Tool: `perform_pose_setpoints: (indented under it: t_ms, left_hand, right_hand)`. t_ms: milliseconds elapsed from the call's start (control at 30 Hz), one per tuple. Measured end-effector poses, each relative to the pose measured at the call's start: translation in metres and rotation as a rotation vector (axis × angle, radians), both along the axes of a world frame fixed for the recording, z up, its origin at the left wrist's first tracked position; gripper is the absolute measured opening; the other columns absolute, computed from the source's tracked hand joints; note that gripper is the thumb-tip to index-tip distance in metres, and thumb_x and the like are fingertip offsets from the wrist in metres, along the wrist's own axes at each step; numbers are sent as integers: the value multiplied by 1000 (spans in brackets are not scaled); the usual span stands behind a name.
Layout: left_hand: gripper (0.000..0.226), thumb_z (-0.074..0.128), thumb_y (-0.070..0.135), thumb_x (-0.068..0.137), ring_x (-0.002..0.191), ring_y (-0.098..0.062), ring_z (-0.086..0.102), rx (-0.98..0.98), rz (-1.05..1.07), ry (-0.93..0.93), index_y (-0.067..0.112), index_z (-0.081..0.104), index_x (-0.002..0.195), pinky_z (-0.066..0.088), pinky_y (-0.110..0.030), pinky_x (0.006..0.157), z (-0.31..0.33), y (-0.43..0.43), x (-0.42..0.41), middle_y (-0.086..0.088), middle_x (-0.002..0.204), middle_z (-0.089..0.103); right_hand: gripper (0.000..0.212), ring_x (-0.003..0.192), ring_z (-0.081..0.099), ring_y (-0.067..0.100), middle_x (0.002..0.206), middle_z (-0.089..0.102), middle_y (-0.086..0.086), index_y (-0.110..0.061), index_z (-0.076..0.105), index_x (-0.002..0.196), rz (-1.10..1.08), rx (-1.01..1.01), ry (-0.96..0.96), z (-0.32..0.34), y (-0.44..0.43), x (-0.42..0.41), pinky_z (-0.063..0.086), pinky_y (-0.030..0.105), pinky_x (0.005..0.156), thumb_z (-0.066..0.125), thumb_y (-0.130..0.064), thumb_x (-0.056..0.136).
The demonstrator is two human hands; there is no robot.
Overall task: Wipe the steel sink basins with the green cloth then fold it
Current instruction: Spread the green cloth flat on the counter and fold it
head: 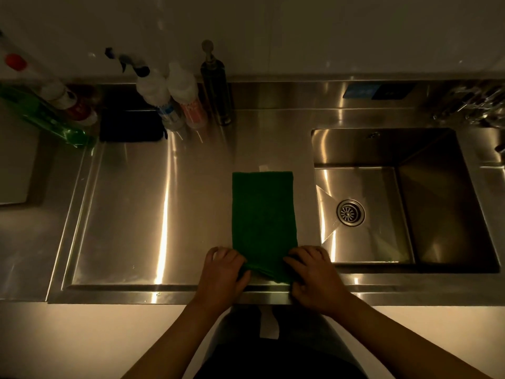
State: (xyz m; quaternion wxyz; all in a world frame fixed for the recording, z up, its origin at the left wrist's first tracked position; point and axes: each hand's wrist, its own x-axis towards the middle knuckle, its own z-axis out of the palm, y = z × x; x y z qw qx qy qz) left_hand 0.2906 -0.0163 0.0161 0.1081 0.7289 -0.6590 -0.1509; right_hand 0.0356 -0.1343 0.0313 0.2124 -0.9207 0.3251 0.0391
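Note:
The green cloth (263, 214) lies as a long folded strip on the steel drainboard (136, 214), running away from me, with a small white tag at its far edge. My left hand (224, 272) pinches the strip's near left corner. My right hand (314, 274) pinches the near right corner. The near end of the cloth is slightly lifted and creased between the two hands. To the right sits the steel sink basin (442, 203) with a round drain (350, 212) in its shallower left part.
At the back stand two white spray bottles (164, 99), a dark pump dispenser (217, 88), a green bottle (46, 116) and a black pad (131, 127). Cutlery (470, 105) lies back right. A white counter edge (82, 337) runs below the steel.

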Motion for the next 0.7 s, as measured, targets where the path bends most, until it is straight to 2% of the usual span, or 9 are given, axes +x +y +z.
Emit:
perform_pose_setpoints:
  t_ms: [100, 167, 333, 433, 533, 600, 700]
  left_hand:
    - [18, 64, 44, 88, 96, -16, 59, 1, 12, -17, 27, 68, 93, 30, -35, 100, 4, -8, -4, 7, 94, 67]
    - [23, 56, 47, 90, 95, -16, 59, 7, 23, -15, 27, 68, 92, 31, -34, 100, 5, -10, -5, 7, 94, 67]
    - [22, 57, 46, 91, 96, -15, 59, -9, 38, 0, 27, 67, 94, 33, -33, 98, 7, -9, -5, 8, 95, 67]
    - [20, 59, 45, 92, 95, -14, 58, -23, 49, 0, 26, 68, 95, 34, -34, 99, 8, -9, -1, 8, 95, 67]
    - [15, 68, 40, 92, 98, -16, 58, -14, 35, 13, 26, 68, 98, 43, -39, 100, 7, -5, 5, 7, 98, 67]
    - [19, 62, 44, 94, 100, -16, 57, -25, -4, 12, 27, 68, 99, 44, -41, 100, 4, -1, 7, 7, 101, 67]
    - [30, 51, 52, 95, 103, -16, 56, -54, -68, -14, 27, 68, 99, 45, -41, 100, 0, 4, 9, 7, 106, 66]
  right_hand:
    - [79, 125, 50, 23, 136, 55, 0, -25, 55, 139, 33, 1, 2, 1, 17, 20, 40, 49, 108, 64, -66, 72]
    - [80, 123, 51, 23, 135, 55, 0, -25, 54, 137, -17, 5, 7, -3, 26, 37, 40, 50, 108, 62, -71, 72]
    - [49, 112, 53, 22, 122, 56, -1, -24, 59, 121, -193, 5, 61, -12, 25, 69, 43, 43, 100, 67, -50, 80]
    - [46, 108, 56, 24, 118, 57, 0, -23, 61, 117, -150, -5, 77, -14, 16, 67, 44, 43, 95, 72, -35, 75]
    - [44, 103, 61, 22, 113, 62, -1, -23, 67, 115, -51, -62, 39, -12, 7, 45, 49, 43, 93, 76, -36, 75]
    - [46, 101, 64, 22, 113, 66, -1, -23, 71, 115, -8, -117, 16, -11, 1, 24, 52, 43, 89, 80, -37, 73]
    - [44, 102, 66, 24, 114, 69, 1, -23, 75, 112, 8, -175, -26, -9, -4, -3, 52, 45, 87, 85, -28, 69]
